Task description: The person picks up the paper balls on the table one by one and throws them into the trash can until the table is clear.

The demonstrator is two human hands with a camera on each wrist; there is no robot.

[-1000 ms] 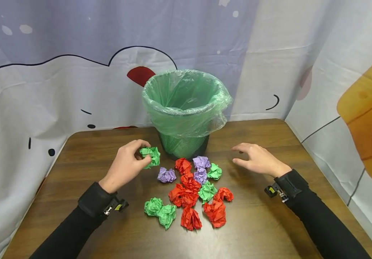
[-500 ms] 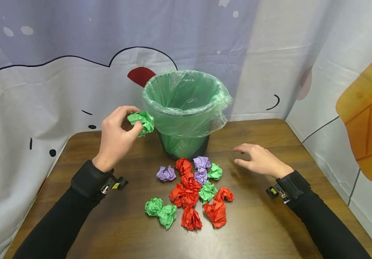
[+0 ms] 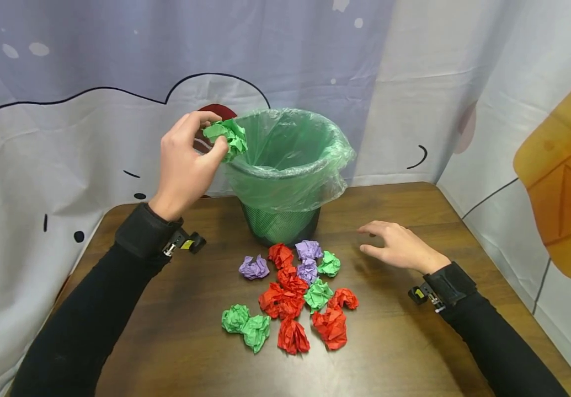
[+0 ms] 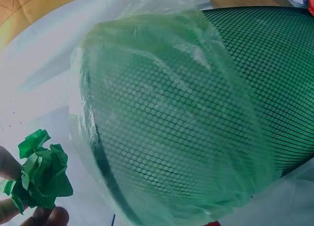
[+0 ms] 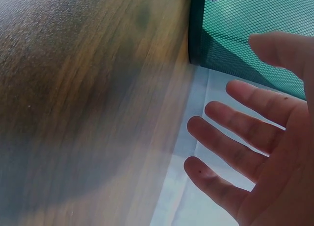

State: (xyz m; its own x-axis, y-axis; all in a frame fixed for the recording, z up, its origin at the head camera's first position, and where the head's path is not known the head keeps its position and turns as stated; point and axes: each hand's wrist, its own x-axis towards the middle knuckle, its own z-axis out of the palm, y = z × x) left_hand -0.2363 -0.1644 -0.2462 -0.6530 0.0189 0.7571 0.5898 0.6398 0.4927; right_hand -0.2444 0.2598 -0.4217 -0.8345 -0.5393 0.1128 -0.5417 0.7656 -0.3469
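My left hand (image 3: 186, 157) pinches a crumpled green paper ball (image 3: 229, 138) between thumb and fingers, up at the left rim of a mesh wastebasket (image 3: 282, 220). A clear green bin liner (image 3: 285, 187) is folded over that rim. From the left wrist, the same green paper ball (image 4: 46, 174) appears just outside the basket's mouth. Over the table's right side, my right hand (image 3: 396, 246) holds nothing. Its fingers (image 5: 235, 142) are spread and relaxed in the right wrist view, with the basket's mesh behind the thumb.
In front of the basket lie several crumpled red paper balls (image 3: 285, 300), several green paper balls (image 3: 255, 331) and purple paper balls (image 3: 254, 268) on the wooden table (image 3: 389, 342). A printed curtain (image 3: 91, 138) hangs close behind the table and along its sides.
My left hand has lifted the green paper ball from low beside the basket up to the liner's left rim. The right hand has stayed almost still.
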